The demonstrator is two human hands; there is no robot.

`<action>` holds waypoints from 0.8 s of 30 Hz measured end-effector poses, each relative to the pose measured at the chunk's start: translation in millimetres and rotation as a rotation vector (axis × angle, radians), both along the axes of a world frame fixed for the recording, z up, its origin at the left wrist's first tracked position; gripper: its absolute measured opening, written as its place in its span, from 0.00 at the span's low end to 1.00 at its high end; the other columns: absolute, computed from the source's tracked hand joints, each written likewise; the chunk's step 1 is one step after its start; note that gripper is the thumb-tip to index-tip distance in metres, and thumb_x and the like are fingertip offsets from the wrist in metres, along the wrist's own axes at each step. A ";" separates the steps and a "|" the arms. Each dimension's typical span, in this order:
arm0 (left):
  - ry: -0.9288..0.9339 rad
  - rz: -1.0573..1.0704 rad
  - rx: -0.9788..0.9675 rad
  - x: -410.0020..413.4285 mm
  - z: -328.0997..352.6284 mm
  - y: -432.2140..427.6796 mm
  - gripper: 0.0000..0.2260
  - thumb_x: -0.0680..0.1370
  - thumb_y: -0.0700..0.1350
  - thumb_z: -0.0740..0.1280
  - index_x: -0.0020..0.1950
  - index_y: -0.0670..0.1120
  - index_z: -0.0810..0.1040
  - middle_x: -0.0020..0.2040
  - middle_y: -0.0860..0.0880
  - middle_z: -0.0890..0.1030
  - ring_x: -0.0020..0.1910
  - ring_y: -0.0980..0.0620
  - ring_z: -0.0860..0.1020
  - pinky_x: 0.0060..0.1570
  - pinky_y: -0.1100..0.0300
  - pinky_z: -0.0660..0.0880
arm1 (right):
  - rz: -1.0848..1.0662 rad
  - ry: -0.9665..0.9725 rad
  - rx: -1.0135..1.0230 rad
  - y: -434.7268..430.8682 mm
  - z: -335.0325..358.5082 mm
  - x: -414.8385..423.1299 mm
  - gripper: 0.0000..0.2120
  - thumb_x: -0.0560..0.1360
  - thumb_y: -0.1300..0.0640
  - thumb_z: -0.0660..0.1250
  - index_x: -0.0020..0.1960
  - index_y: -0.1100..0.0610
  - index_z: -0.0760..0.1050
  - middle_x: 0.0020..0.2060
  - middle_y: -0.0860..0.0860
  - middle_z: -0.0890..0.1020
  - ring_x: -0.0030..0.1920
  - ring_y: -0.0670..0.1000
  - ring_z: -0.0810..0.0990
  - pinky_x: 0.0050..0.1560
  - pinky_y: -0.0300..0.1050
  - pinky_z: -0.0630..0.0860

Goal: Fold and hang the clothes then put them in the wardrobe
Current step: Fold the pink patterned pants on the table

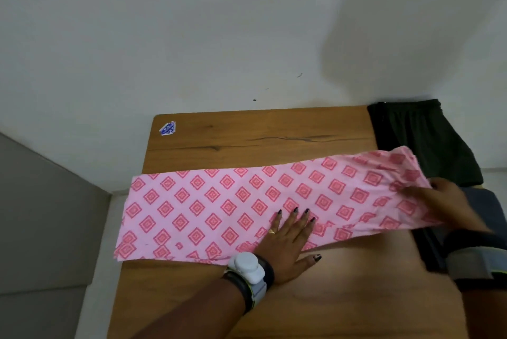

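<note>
Flat, spread left hand point(288, 240) pins a pink diamond-print garment point(205, 207) to the wooden table point(274, 130) while the blurred right hand point(450, 198) grips its end, likely for folding.

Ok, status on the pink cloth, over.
Left grip flat, pressing pink cloth on table. Right grip at cloth's right end, blurred, hold unclear. Dark clothes under that end.

The right hand point(450, 201) is motion-blurred (its grip on the pink cloth point(247, 201) unclear), forearm cut off by the edge.
</note>
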State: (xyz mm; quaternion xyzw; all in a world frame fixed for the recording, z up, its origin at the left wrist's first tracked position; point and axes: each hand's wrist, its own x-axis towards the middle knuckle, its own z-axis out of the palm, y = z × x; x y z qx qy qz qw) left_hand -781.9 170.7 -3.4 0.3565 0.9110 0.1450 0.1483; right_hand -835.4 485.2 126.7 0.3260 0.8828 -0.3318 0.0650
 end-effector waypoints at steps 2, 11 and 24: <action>0.015 -0.031 0.027 3.8 -1.1 0.7 0.32 0.82 0.64 0.46 0.80 0.50 0.41 0.79 0.51 0.39 0.77 0.47 0.35 0.72 0.45 0.31 | -0.016 0.011 0.067 5.5 17.2 5.1 0.09 0.71 0.58 0.75 0.38 0.59 0.75 0.39 0.63 0.80 0.41 0.62 0.79 0.45 0.53 0.75; -0.021 -0.022 -0.034 12.2 -4.2 -19.1 0.31 0.81 0.64 0.44 0.80 0.51 0.40 0.79 0.51 0.39 0.77 0.49 0.34 0.73 0.44 0.31 | 0.114 0.037 0.317 -17.0 59.6 12.2 0.16 0.72 0.47 0.71 0.49 0.60 0.78 0.34 0.57 0.79 0.33 0.56 0.77 0.37 0.50 0.75; -1.338 1.014 1.594 -45.8 104.4 -134.9 0.37 0.74 0.72 0.53 0.69 0.46 0.74 0.56 0.39 0.82 0.52 0.42 0.83 0.49 0.52 0.79 | 0.766 0.242 -0.036 -311.7 69.1 46.2 0.30 0.75 0.40 0.66 0.73 0.45 0.59 0.49 0.47 0.83 0.44 0.46 0.82 0.44 0.44 0.79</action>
